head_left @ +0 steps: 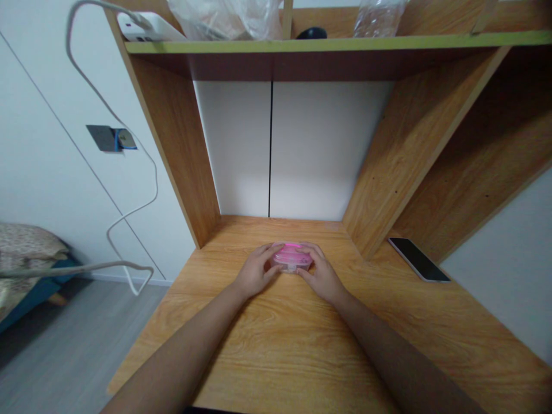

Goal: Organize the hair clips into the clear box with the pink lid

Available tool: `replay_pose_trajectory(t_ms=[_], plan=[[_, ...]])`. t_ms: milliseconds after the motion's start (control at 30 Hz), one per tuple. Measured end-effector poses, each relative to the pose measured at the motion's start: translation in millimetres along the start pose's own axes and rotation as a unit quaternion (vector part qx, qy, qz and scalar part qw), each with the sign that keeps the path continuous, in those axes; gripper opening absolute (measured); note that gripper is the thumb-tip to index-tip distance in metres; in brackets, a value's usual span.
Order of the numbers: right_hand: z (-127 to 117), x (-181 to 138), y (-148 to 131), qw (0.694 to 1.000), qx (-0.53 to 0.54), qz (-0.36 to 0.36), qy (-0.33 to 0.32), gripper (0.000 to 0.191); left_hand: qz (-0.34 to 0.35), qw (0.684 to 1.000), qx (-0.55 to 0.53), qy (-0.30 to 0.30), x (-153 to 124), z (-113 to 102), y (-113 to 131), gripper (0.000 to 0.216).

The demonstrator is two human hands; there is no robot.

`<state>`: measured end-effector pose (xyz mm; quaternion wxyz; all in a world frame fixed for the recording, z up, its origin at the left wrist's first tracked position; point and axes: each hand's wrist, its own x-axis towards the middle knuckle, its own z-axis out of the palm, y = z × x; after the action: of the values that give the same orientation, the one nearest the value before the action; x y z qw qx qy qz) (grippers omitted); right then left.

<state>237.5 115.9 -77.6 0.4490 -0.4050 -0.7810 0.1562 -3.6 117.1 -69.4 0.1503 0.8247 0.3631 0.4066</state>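
Observation:
A small round pink box with a clear lid [291,257] rests on the wooden desk [276,345], near its middle. My left hand [255,271] grips the box from the left, fingers curled round its side. From the right, my right hand [318,271] clasps it, fingers over the rim. Both forearms reach in from the bottom of the view.
A dark phone [418,259] lies flat on the desk at the right, beside a slanted wooden side panel. The shelf above [328,43] carries a white power strip [146,27], plastic bags and a bottle. A white cable [129,213] hangs at the left.

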Motion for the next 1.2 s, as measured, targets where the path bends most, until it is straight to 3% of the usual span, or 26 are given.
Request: replay_pose_trajectory(t_ms=[333,533,967,1200], plan=[[0.3,0.0,-2.3,1.000,-0.002,-0.003,-0.001,0.044,0.007,1.000,-0.012,0.003,0.5,0.2,2.2,0.053],[0.3,-0.1,-10.3,1.000,-0.006,-0.017,-0.006,0.061,0.011,1.000,-0.025,0.009,1.2,1.0,6.5,0.051],[4.8,-1.1,-4.8,1.000,-0.018,-0.021,0.004,0.051,0.021,0.999,-0.040,0.017,4.2,5.2,8.8,0.061],[5.5,0.1,1.7,0.999,-0.012,-0.030,0.009,0.047,0.001,0.999,0.037,0.003,3.3,7.7,14.8,0.062]])
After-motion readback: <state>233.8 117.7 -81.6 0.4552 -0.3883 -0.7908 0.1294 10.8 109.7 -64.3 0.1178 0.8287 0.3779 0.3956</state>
